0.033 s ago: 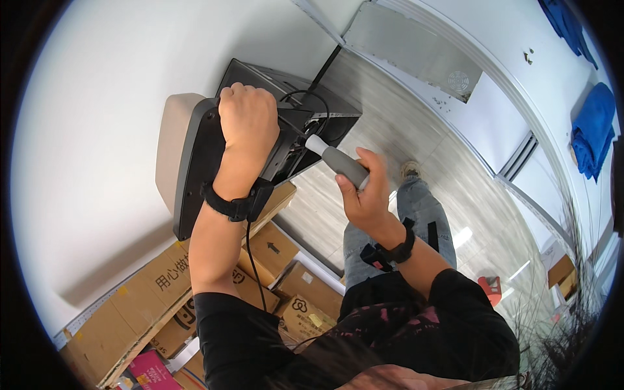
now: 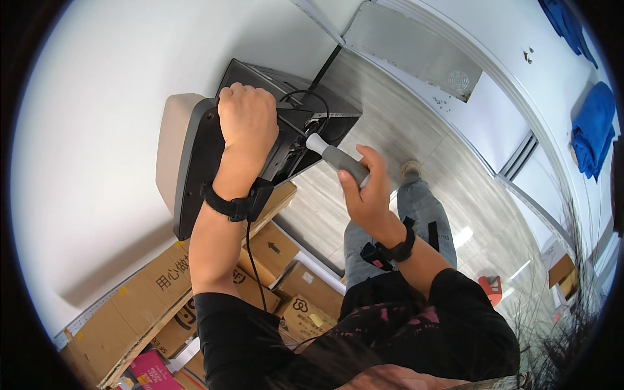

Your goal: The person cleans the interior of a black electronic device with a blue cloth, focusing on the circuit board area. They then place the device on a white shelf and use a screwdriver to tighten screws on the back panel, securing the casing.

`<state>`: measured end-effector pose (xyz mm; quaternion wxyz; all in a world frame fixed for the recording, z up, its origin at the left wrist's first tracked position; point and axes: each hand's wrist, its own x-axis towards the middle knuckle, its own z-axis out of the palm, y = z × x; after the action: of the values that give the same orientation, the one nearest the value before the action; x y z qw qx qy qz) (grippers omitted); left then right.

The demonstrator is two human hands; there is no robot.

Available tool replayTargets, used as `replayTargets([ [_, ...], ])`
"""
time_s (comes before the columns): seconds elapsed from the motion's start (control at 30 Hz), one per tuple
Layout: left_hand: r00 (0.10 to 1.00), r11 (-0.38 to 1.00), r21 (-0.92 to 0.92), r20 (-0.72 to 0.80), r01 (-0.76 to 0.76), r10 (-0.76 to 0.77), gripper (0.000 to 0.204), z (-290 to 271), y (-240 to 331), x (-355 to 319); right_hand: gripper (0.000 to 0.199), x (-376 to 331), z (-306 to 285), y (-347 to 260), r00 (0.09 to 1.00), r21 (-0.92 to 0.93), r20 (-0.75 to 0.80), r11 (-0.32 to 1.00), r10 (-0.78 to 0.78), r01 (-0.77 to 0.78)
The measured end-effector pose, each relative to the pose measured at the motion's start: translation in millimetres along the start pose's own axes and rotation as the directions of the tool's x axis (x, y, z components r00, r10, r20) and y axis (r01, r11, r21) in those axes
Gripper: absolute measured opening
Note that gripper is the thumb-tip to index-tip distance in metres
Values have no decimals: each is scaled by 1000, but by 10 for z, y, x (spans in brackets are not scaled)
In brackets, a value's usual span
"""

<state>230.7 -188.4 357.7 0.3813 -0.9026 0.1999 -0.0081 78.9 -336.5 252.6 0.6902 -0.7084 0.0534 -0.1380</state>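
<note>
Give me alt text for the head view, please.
The left hand grips the top edge of a black panel against a white wall, while the right hand holds a grey-handled tool at its cabled back. Cardboard boxes sit below.

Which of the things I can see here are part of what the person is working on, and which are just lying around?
In use:
left hand gripping the black and beige device
right hand holding the grey-handled screwdriver, aimed at the device's cables

Lying about:
cardboard boxes on the floor
blue cloths on the wall
pink box
</note>
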Motion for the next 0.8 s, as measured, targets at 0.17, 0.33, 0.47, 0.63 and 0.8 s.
replayTargets([
  [0.17, 1000, 1000, -15, -8, 1, -1, 8, 11, -9, -4, 32, 55, -77, -60, 970, 43, 113, 974, 215, -221],
  [0.33, 997, 1000, 12, 72, 5, -6, 5, -37, 5, 5, 30, 75, -86, 6, 987, 67, 54, 986, 152, -155],
  [0.47, 999, 1000, 20, 47, -2, 2, 5, -27, 10, 5, 29, 57, -123, -2, 999, -23, 43, 1000, 1, 0],
  [0.63, 996, 1000, 20, 88, -11, 9, 6, -52, -11, 9, 25, 32, -291, -79, 999, 27, -42, 1000, 17, -16],
  [0.8, 994, 999, 43, 112, -2, -3, 4, -105, 49, 16, 27, 62, -502, 46, 924, 327, 11, 871, 383, -365],
])
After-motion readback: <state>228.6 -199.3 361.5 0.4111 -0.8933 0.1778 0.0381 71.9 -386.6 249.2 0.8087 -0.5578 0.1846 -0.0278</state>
